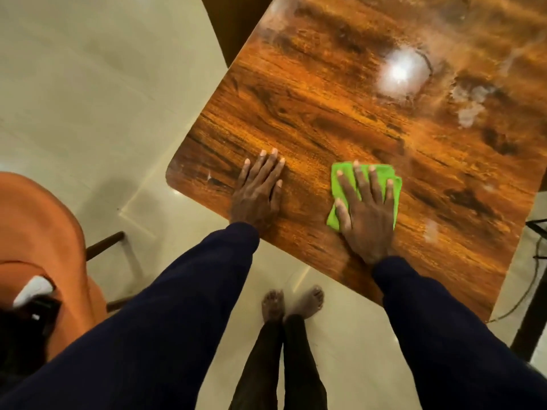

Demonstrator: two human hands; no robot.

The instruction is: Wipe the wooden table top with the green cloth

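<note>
"Pressing flat, your right grip (367, 211) lies spread and uncurled on the green cloth (386, 171); it pins the cloth without clutching it. The cloth is a folded, soft-looking square, lying on the bench (325, 113) near the edge closest to you."

"And your left grip (256, 193) is flat too, laid straight on bare wood, holding nothing, to the left of the cloth and apart from it. You have a glossy, orange-brown top there, dark grain streaks, a rounded corner (171, 173)."

"Your right grip hides most of the cloth's middle, so you can't tell how many folds it has. A white glare (402, 72) blots out the grain farther off, with pale, cloudy smears (470, 110) beside it."

"The bench's far and right parts are cut off. At your left, an orange moulded chair (38, 232) holds something dark (32, 312) with a white piece (32, 288); I can't make it out. Dark sleeves (177, 306) cover your arms; your bare feet (293, 303) stand on pale glossy floor (88, 84)."
</note>
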